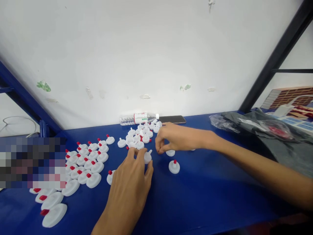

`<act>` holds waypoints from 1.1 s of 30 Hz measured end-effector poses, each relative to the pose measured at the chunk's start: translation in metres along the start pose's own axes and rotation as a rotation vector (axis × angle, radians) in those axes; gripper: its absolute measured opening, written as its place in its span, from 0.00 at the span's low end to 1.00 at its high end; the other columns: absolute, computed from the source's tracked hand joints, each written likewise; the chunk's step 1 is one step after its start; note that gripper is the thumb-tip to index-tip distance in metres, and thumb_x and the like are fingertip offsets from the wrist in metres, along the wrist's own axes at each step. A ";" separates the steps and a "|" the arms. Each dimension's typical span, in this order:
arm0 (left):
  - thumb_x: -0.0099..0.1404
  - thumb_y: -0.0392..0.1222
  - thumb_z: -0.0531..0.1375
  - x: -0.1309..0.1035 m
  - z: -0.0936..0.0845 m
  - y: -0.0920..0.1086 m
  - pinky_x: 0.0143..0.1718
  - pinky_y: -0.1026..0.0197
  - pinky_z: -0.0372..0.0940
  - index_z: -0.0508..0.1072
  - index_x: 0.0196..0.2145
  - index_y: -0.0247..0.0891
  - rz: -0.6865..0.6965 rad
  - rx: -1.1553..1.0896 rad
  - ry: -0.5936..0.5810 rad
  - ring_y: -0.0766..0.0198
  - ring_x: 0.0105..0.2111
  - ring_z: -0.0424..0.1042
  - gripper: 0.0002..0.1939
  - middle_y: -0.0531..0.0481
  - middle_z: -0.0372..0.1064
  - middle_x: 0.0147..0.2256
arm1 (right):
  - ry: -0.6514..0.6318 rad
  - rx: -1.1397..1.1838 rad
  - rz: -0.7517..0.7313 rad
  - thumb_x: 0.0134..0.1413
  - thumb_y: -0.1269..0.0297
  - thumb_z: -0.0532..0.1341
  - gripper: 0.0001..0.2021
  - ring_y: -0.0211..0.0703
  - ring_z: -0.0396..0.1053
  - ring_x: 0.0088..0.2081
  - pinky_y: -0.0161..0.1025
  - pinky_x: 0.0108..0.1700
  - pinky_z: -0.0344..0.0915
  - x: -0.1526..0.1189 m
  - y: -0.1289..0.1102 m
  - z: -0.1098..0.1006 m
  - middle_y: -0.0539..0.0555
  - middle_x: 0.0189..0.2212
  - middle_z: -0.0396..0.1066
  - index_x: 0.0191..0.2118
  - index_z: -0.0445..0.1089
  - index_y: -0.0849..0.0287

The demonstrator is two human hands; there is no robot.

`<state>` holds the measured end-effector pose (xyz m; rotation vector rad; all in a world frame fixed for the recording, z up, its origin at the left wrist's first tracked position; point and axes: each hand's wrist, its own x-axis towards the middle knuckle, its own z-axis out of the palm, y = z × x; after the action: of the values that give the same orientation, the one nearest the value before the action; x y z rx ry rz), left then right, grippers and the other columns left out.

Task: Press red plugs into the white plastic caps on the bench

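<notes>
My left hand (133, 179) is closed around a white plastic disc with a narrow stem (147, 157), its bare stem pointing up between thumb and fingers. My right hand (173, 137) hovers just right of it, thumb and fingers pinched together; what they hold, if anything, is hidden. Under the right hand a white disc (170, 152) partly shows. Nearer me stands a red-capped disc (174, 167). Another red-capped disc (110, 177) is partly covered by my left hand. Beyond both hands lies a heap of white discs (139, 135), mostly with bare stems.
Rows of red-capped discs (83, 160) cover the left of the blue table (195, 202). A clear bottle (140, 118) and a dark phone (172, 119) lie along the wall. Grey cloth and plastic bags (259, 130) occupy the right. A blurred patch hides the far left.
</notes>
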<state>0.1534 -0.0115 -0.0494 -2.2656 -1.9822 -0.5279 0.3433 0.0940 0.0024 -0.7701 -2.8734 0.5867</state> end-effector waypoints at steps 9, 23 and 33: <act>0.72 0.42 0.56 0.000 0.000 -0.001 0.26 0.62 0.58 0.75 0.48 0.44 0.035 -0.014 -0.008 0.58 0.33 0.77 0.11 0.49 0.74 0.41 | 0.198 0.294 -0.052 0.59 0.63 0.69 0.04 0.41 0.78 0.40 0.36 0.44 0.68 -0.001 -0.014 -0.003 0.49 0.37 0.81 0.37 0.81 0.55; 0.68 0.45 0.62 -0.001 -0.004 0.004 0.24 0.60 0.64 0.74 0.49 0.40 0.134 -0.130 0.209 0.59 0.25 0.75 0.13 0.52 0.73 0.31 | 0.023 0.569 -0.048 0.57 0.60 0.71 0.08 0.40 0.75 0.41 0.33 0.42 0.68 -0.005 -0.012 -0.015 0.51 0.37 0.80 0.38 0.79 0.59; 0.68 0.52 0.64 -0.002 0.000 0.003 0.26 0.65 0.67 0.53 0.69 0.49 0.195 -0.272 0.334 0.65 0.30 0.77 0.38 0.55 0.77 0.43 | -0.291 0.659 0.041 0.65 0.58 0.64 0.14 0.39 0.75 0.38 0.33 0.36 0.66 -0.023 -0.021 -0.042 0.54 0.39 0.80 0.52 0.77 0.57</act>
<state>0.1564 -0.0138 -0.0491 -2.2922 -1.5928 -1.1271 0.3622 0.0799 0.0496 -0.6652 -2.6038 1.6495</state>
